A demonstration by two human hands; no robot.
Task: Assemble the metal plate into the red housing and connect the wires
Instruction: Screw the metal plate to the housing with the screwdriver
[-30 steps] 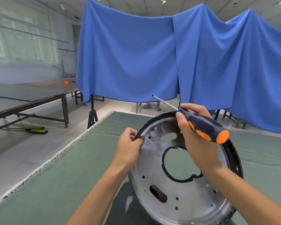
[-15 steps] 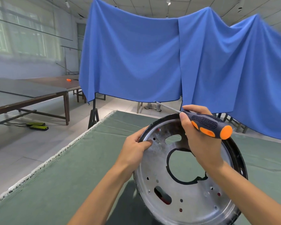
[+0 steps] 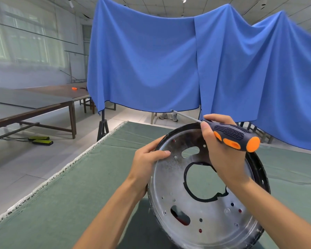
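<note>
The metal plate (image 3: 201, 187) stood tilted on the green mat (image 3: 83, 186), red showing through its holes. The left hand (image 3: 147, 166) pinched the rim at ten o'clock; the right hand (image 3: 221, 153) gripped the screwdriver (image 3: 235, 136) while bracing the plate at one o'clock. Best to turn the plate slowly, aligning holes before driving.

Plate (image 3: 201, 221) upright on mat (image 3: 79, 186), w/ curtain (image 3: 169, 60) behind
</note>
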